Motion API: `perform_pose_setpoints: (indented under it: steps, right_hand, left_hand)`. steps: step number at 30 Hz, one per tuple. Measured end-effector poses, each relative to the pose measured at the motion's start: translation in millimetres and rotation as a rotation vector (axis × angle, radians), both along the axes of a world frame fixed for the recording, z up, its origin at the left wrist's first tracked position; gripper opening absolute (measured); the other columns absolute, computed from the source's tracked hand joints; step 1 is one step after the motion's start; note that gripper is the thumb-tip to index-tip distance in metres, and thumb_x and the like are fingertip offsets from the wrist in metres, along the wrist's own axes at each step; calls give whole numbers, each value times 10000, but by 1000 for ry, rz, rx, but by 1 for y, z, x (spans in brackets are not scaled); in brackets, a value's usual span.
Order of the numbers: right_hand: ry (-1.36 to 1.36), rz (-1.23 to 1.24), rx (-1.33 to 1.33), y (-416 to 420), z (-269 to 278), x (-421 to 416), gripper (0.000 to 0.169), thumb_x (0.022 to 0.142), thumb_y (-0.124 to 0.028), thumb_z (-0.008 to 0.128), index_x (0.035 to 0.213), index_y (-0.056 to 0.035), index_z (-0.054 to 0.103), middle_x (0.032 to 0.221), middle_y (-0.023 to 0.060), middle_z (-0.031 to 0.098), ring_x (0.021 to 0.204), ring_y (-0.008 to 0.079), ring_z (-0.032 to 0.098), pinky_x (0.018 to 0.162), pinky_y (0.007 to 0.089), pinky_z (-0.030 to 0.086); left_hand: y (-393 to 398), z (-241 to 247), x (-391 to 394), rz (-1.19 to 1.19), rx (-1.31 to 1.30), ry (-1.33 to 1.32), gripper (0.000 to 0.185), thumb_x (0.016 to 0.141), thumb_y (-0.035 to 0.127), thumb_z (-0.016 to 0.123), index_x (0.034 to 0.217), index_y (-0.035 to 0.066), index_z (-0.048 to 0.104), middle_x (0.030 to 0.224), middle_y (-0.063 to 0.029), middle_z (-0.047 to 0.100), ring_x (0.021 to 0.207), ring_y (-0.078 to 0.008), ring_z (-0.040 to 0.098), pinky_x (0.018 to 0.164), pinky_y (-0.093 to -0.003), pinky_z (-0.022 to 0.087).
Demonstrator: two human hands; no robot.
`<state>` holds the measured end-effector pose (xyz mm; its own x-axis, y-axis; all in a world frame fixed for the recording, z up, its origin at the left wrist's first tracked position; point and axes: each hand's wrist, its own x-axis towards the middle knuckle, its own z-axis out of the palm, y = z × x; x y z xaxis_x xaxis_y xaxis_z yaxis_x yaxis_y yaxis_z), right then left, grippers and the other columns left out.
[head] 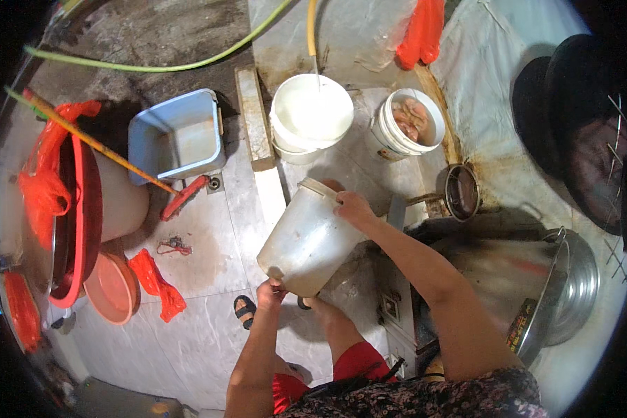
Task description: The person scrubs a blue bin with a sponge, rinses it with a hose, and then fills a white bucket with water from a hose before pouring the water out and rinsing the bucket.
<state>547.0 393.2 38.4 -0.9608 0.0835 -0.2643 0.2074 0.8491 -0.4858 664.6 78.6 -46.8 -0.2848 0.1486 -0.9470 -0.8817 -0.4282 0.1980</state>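
Between my two hands a translucent white plastic bucket (313, 240) hangs tilted over the floor, its rim end pointing away from me and its base towards me. My right hand (354, 209) grips it by the rim on the right side. At the lower edge of its base, the fingers of my left hand (270, 292) hold on. What is inside the bucket is hidden. Beyond it stands a white bucket (312, 107), where a thin stream runs down from a yellow hose (312, 26). To its right, another white bucket (410, 123) contains pinkish, meat-like pieces.
A blue plastic tub (177, 136) and a long-handled red floor brush (185, 197) are on the left. Near them lie an orange basin (112, 287) and a red plastic bag (157, 285). A long-handled strainer (461, 192) and a metal lid (569, 287) are at right.
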Motion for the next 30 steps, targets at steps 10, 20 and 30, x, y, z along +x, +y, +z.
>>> perform_pose_setpoints:
  steps: [10, 20, 30]
  right_hand:
    - [-59, 21, 163, 55, -14, -33, 253, 737, -209, 519, 853, -6, 612, 832, 187, 616, 823, 346, 600, 780, 454, 468]
    - [96, -49, 165, 22, 42, -15, 190, 709, -169, 556, 819, -22, 605, 776, 187, 617, 769, 357, 602, 756, 459, 471]
    - [-64, -144, -6, -33, 55, -11, 240, 724, -118, 559, 947, -70, 634, 838, 174, 638, 841, 357, 608, 773, 448, 469]
  left_hand:
    - [102, -11, -30, 78, 263, 49, 79, 641, 82, 536, 697, 51, 490, 739, -95, 536, 697, -244, 528, 717, -399, 492]
    - [105, -30, -29, -14, 365, 50, 396, 645, 64, 568, 1015, -71, 524, 1015, -152, 568, 985, -296, 531, 892, -394, 441]
    - [48, -7, -19, 45, 248, 109, 331, 640, 63, 534, 954, -35, 571, 879, -114, 593, 836, -265, 558, 796, -377, 483]
